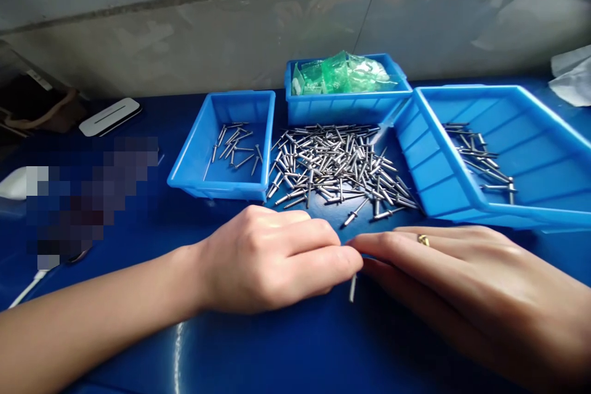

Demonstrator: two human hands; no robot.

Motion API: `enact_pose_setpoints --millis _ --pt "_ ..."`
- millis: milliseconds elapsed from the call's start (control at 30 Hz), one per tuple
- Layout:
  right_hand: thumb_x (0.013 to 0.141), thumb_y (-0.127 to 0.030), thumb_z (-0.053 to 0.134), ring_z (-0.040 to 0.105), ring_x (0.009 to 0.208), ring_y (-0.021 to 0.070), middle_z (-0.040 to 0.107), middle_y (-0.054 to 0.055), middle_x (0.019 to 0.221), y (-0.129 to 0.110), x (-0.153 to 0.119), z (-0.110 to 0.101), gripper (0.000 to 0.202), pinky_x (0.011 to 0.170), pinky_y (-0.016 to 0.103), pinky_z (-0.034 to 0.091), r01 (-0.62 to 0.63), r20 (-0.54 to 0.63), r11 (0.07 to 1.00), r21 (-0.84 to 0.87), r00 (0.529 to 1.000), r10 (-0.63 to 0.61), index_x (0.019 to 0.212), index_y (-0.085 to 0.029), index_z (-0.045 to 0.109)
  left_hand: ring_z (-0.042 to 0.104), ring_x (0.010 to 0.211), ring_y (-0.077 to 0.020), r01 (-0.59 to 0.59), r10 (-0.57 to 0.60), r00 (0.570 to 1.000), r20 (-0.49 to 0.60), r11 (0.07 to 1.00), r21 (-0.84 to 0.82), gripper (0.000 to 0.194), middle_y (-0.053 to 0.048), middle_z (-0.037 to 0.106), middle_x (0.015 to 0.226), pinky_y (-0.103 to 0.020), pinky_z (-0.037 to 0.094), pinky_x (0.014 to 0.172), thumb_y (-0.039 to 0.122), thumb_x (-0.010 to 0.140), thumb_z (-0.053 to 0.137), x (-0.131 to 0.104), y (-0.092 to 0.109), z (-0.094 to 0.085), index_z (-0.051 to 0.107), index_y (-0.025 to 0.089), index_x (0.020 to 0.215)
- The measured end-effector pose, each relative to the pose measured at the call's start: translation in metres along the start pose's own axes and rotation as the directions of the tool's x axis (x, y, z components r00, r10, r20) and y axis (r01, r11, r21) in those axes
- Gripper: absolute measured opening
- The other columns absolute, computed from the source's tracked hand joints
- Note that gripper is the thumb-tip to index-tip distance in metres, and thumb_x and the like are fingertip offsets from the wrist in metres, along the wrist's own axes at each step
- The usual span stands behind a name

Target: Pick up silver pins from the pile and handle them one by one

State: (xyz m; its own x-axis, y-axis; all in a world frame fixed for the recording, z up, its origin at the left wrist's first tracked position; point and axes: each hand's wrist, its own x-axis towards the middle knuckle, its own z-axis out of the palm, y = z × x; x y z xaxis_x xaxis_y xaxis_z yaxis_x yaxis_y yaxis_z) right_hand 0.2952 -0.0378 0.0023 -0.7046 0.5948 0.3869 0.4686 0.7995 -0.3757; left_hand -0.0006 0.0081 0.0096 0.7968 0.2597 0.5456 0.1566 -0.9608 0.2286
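On the blue counter, three bins border one heap of metal fasteners, too dense for us to count: the left bin and right bin each contain several more, the rear bin green packets. One white device lies at far left. Before the heap, our left hand and right hand meet, fingertips drawn together; one fastener protrudes beneath, and we cannot tell which hand pinches it.

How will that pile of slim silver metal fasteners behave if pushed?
The silver metal fastener pile would probably spread, since its pieces lie loose and crisscrossed. Single fasteners might roll, given slim round shafts, though flared heads could make them swerve.
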Motion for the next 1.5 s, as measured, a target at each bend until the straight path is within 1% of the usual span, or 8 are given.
enact_pose_setpoints --millis 133,267,467,733,867,1133,1367,1500 --pt "0.139 -0.018 0.043 0.076 0.060 0.0170 0.084 0.000 0.086 -0.001 -0.004 0.006 0.044 0.054 0.034 0.049 -0.044 -0.040 0.999 0.015 0.998 0.045 0.104 -0.028 0.067 0.088 0.077 -0.0160 -0.010 0.012 0.997 -0.074 0.999 0.030 0.026 -0.005 0.096 0.105 -0.025 0.067 0.066 0.006 0.123 0.068 0.001 0.003 0.005 0.088 0.016 0.111" --pt "0.139 -0.023 0.049 0.072 0.057 0.0180 0.079 -0.001 0.081 -0.002 -0.006 0.007 0.039 0.055 0.037 0.046 -0.078 -0.017 0.997 -0.016 0.997 0.077 0.105 -0.029 0.069 0.083 0.069 -0.0154 0.054 -0.050 0.995 -0.084 0.998 0.041 0.023 -0.001 0.090 0.089 -0.025 0.067 0.063 0.004 0.113 0.068 -0.003 0.003 0.009 0.081 0.018 0.100" --pt "0.134 -0.016 0.047 0.076 0.063 0.0218 0.084 0.003 0.089 0.000 -0.015 -0.001 0.040 0.057 0.040 0.047 -0.101 0.033 0.993 -0.055 0.994 0.103 0.103 -0.031 0.068 0.089 0.080 -0.0153 0.109 -0.108 0.994 -0.016 0.991 0.082 0.027 -0.003 0.092 0.094 -0.025 0.071 0.078 0.014 0.132 0.064 -0.004 0.001 0.007 0.083 0.015 0.112" --pt "0.130 -0.013 0.054 0.067 0.052 0.0211 0.083 0.002 0.085 0.006 -0.017 0.004 0.035 0.055 0.040 0.050 -0.108 -0.073 0.991 -0.073 0.992 0.102 0.104 -0.031 0.068 0.070 0.060 -0.0135 0.097 -0.094 0.995 -0.024 0.978 0.182 0.047 0.002 0.078 0.078 -0.029 0.056 0.062 0.019 0.138 0.057 0.002 0.000 0.008 0.076 0.019 0.095" --pt "0.133 -0.017 0.052 0.069 0.052 0.0216 0.083 0.002 0.085 0.004 -0.014 0.007 0.036 0.054 0.040 0.049 -0.098 -0.085 0.994 -0.055 0.992 0.093 0.104 -0.031 0.068 0.073 0.063 -0.0130 0.096 -0.076 0.991 -0.110 0.976 0.195 0.044 0.001 0.081 0.081 -0.028 0.059 0.065 0.018 0.137 0.055 0.002 0.001 0.008 0.078 0.018 0.099" --pt "0.136 -0.023 0.052 0.085 0.069 0.0239 0.093 0.006 0.103 0.007 -0.017 0.011 0.035 0.058 0.036 0.055 -0.110 -0.097 0.988 -0.105 0.990 0.100 0.116 -0.028 0.080 0.086 0.076 -0.0132 0.046 -0.030 0.991 -0.131 0.992 0.120 0.018 0.001 0.094 0.099 -0.026 0.073 0.082 0.012 0.135 0.063 -0.005 0.001 0.007 0.080 0.015 0.130" --pt "0.139 -0.027 0.050 0.074 0.058 0.0189 0.084 0.001 0.088 0.005 -0.012 0.010 0.036 0.057 0.034 0.053 -0.086 -0.091 0.991 -0.102 0.993 0.077 0.112 -0.029 0.073 0.091 0.081 -0.0134 -0.005 0.011 0.997 -0.077 0.996 0.089 0.027 0.001 0.096 0.103 -0.023 0.076 0.087 0.011 0.132 0.062 -0.008 0.001 0.005 0.081 0.011 0.151" --pt "0.143 -0.030 0.041 0.072 0.057 0.0167 0.084 0.000 0.089 0.005 -0.008 0.006 0.042 0.058 0.032 0.054 -0.079 -0.065 0.992 -0.096 0.995 0.073 0.113 -0.029 0.070 0.090 0.082 -0.0149 -0.047 0.052 0.997 -0.050 0.995 0.085 0.030 0.002 0.094 0.099 -0.027 0.074 0.079 0.009 0.133 0.056 -0.009 0.000 0.006 0.076 0.007 0.156"
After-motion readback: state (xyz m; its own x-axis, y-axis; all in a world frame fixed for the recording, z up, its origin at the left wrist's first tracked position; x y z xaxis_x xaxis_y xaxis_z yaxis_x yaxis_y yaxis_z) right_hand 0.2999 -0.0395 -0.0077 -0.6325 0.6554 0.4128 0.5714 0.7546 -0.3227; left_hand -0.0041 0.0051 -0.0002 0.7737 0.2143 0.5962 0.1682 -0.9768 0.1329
